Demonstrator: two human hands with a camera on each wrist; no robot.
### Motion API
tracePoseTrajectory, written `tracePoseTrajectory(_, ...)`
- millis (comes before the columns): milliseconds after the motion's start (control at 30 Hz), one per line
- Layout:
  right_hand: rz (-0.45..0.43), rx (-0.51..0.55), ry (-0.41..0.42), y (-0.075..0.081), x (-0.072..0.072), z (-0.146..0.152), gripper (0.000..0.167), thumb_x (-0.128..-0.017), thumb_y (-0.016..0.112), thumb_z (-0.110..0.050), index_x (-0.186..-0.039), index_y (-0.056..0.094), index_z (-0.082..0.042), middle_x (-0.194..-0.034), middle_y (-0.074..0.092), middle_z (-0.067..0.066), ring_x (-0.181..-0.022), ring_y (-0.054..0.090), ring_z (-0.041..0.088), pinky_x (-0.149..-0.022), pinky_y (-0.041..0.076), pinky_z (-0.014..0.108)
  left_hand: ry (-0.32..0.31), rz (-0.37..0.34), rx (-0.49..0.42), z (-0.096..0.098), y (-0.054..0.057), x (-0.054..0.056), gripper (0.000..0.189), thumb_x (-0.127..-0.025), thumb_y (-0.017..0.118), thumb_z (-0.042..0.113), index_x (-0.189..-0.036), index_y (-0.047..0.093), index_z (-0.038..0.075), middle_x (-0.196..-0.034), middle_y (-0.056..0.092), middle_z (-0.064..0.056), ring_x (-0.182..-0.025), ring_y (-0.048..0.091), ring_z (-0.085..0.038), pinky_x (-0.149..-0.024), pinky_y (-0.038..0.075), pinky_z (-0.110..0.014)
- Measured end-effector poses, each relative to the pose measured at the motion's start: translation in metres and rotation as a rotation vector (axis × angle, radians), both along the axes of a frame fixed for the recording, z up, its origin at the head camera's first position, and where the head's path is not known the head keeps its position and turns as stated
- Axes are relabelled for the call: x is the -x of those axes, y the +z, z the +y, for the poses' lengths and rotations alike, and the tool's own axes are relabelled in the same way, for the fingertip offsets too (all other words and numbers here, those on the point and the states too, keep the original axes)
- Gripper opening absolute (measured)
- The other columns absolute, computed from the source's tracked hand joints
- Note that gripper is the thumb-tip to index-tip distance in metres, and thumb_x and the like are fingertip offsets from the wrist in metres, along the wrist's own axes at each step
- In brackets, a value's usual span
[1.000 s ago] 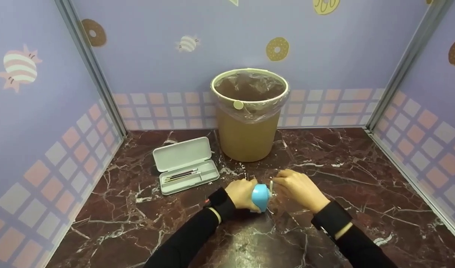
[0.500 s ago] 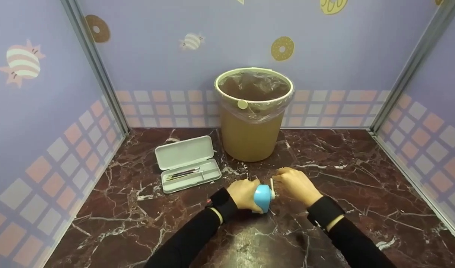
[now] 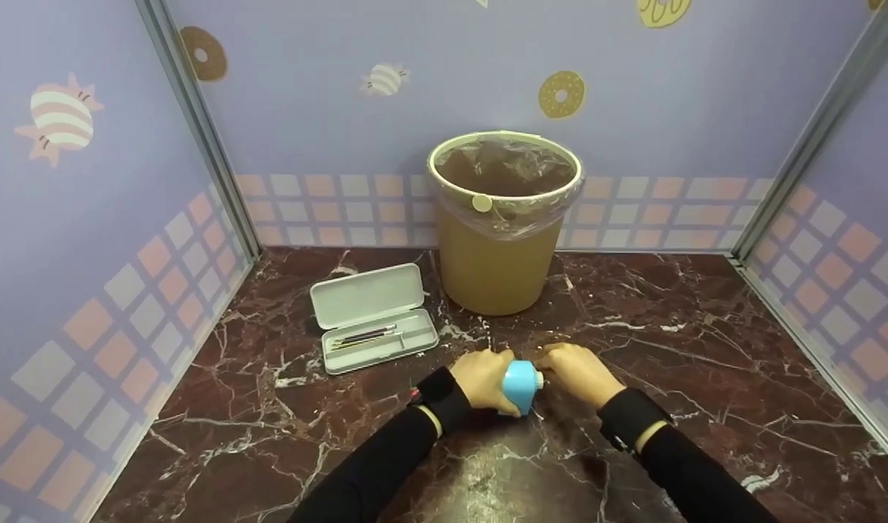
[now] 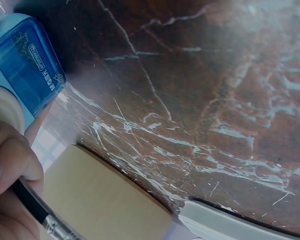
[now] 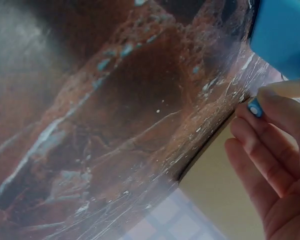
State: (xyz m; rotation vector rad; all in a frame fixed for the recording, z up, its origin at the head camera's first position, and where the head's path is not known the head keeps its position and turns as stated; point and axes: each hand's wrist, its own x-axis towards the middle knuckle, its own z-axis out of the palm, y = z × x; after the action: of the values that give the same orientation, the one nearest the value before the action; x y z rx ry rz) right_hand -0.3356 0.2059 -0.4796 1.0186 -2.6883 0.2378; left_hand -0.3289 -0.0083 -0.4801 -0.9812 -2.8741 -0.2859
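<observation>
A blue crank pencil sharpener (image 3: 519,388) is just above or on the dark marble table, gripped by my left hand (image 3: 482,378). Shavings show through its clear blue window (image 4: 30,62) in the left wrist view. A black pencil (image 4: 31,202) with a metal ferrule lies against the left fingers, its far end out of sight; the sharpener's round white part is beside them. On the sharpener's other side, my right hand (image 3: 580,372) pinches the crank's small blue knob (image 5: 255,107) between thumb and forefinger. In the head view the right hand hides the crank arm.
An open pale pencil case (image 3: 368,294) lies to the left, with several pencils (image 3: 364,338) in its tray. Behind the hands stands a tan waste bin (image 3: 495,272) lined with a clear bag. Patterned wall panels (image 3: 306,123) enclose the table's back and sides.
The crank has turned: its arm, upright earlier, is now hidden by the right hand, which has dipped and come nearer the sharpener. The left hand keeps its hold. The head view has shifted slightly left.
</observation>
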Motion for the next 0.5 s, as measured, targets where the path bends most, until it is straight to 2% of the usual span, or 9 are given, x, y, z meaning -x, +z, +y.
tracePoseTrajectory(133,-0.013,-0.003,0.030,0.000,-0.001,0.001,0.006,-0.083,0.076,-0.004,-0.080,0.077,-0.009,-0.083,0.075,0.006,-0.074,0.072,0.028,-0.063,0.057,0.043,0.015,0.002,-0.013,0.001,0.001,-0.001,0.071,-0.061,0.093,0.055,-0.109,0.064,0.012,-0.091,0.075,-0.004,-0.076,0.071,-0.017,-0.064,0.058,-0.033)
tracePoseTrajectory(267,-0.021,-0.012,0.062,-0.005,-0.004,0.003,0.013,-0.082,0.078,-0.004,-0.071,0.071,-0.007,-0.078,0.072,0.006,-0.068,0.069,0.024,-0.061,0.056,0.038,0.032,0.000,-0.018,0.001,0.002,-0.002,0.071,-0.060,0.094,0.055,-0.108,0.064,0.012,-0.091,0.075,-0.004,-0.076,0.071,-0.018,-0.064,0.058,-0.033)
tracePoseTrajectory(500,-0.053,0.005,0.093,-0.014,-0.015,0.004,0.014,-0.083,0.081,-0.016,-0.074,0.072,-0.010,-0.076,0.075,0.006,-0.068,0.072,0.025,-0.060,0.057,0.038,0.052,-0.008,-0.028,0.000,0.000,-0.006,0.071,-0.059,0.094,0.056,-0.106,0.064,0.011,-0.090,0.075,-0.005,-0.076,0.072,-0.019,-0.063,0.058,-0.034)
